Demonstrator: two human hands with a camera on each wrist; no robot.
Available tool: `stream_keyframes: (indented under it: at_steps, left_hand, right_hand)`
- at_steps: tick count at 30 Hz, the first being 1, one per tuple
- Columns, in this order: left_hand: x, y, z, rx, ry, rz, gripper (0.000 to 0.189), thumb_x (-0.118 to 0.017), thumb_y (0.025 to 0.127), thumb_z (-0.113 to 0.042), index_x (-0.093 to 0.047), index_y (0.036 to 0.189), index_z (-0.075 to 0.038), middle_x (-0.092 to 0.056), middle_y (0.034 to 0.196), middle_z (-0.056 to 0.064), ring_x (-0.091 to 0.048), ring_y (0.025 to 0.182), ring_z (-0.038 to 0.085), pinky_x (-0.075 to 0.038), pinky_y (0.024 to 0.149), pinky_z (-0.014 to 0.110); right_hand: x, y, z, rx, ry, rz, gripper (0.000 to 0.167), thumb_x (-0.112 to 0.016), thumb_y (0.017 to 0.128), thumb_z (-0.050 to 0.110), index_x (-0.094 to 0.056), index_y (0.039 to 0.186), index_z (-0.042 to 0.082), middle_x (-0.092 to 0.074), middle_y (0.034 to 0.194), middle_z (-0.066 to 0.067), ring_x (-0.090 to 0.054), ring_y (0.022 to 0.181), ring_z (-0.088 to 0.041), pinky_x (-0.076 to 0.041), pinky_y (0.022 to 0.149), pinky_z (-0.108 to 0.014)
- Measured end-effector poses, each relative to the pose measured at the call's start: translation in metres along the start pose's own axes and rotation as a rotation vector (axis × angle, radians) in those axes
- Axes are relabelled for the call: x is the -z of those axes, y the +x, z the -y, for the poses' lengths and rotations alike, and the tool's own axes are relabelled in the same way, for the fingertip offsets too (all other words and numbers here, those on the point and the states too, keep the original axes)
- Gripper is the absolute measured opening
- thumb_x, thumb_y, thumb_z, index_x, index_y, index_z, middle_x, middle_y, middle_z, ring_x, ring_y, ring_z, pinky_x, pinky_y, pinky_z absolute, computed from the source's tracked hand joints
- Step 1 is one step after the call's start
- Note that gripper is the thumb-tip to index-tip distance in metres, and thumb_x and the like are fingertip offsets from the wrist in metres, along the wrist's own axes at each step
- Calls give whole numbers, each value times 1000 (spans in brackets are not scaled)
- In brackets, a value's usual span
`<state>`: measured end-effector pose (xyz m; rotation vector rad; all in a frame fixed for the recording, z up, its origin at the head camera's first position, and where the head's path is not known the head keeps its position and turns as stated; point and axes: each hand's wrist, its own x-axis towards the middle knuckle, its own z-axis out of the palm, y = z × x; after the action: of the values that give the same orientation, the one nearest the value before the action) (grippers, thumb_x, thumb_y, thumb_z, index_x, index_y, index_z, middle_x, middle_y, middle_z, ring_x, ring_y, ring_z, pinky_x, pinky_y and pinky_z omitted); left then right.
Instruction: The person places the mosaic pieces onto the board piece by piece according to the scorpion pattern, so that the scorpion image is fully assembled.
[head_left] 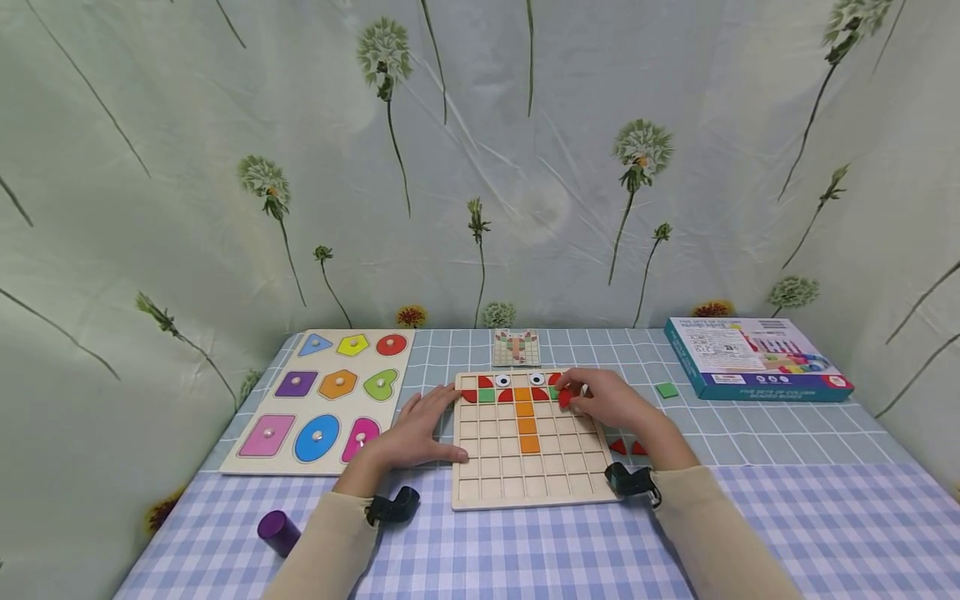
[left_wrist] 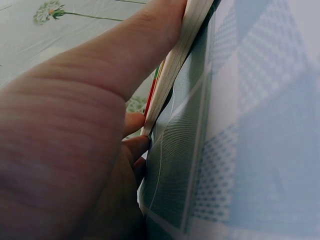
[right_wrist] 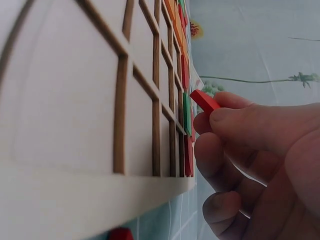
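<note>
A wooden grid board (head_left: pixel 487 492) lies at the middle of the table, with red, green and orange pieces and two eye pieces set in its upper rows and centre column. My left hand (head_left: pixel 416 433) rests along the board's left edge, thumb and fingertips spread apart and touching its side. Over the board's upper right corner, my right hand (head_left: pixel 615 406) pinches a small red piece (right_wrist: pixel 204 101) between thumb and forefinger. In the right wrist view that piece is tilted, just off a green piece (right_wrist: pixel 187 114) in the grid. A pattern card (head_left: pixel 517 348) lies behind the board.
On the left lies a knobbed shape puzzle (head_left: pixel 251 462), with a purple cylinder (head_left: pixel 278 533) in front of it. Two red triangles (head_left: pixel 618 447) lie by the right forearm. A green square (head_left: pixel 666 390) and a toy box (head_left: pixel 757 358) are farther right.
</note>
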<state>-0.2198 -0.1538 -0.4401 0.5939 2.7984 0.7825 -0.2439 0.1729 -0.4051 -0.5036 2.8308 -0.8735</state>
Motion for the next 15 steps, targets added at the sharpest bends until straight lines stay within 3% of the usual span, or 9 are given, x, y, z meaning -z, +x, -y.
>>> stream_keyframes:
  at_steps: [4, 11, 15]
  left_hand:
    - [0, 0, 0, 5, 5, 0, 105, -82, 74, -53, -30, 157, -17, -25, 167, 6, -16, 157, 29, -4, 128, 55]
    - [0, 0, 2, 11, 8, 2, 104, -82, 74, -53, -31, 157, -17, -25, 167, 5, -16, 157, 28, -4, 128, 55]
    - [0, 0, 0, 7, 1, 1, 104, -82, 74, -53, -32, 157, -18, -26, 167, 5, -16, 157, 28, -4, 128, 55]
  right_hand:
    - [-3, 1, 3, 2, -8, -1, 24, -64, 92, 4, -67, 114, 13, -67, 96, -2, -52, 79, -17, -47, 66, -27]
    - [-7, 1, 8, 15, -2, 6, 22, -68, 91, 5, -68, 112, 14, -68, 97, 0, -57, 87, -17, -53, 82, -35]
    - [-9, 2, 9, 13, -17, 15, 22, -69, 91, 6, -68, 111, 15, -65, 94, 1, -55, 86, -16, -51, 81, -34]
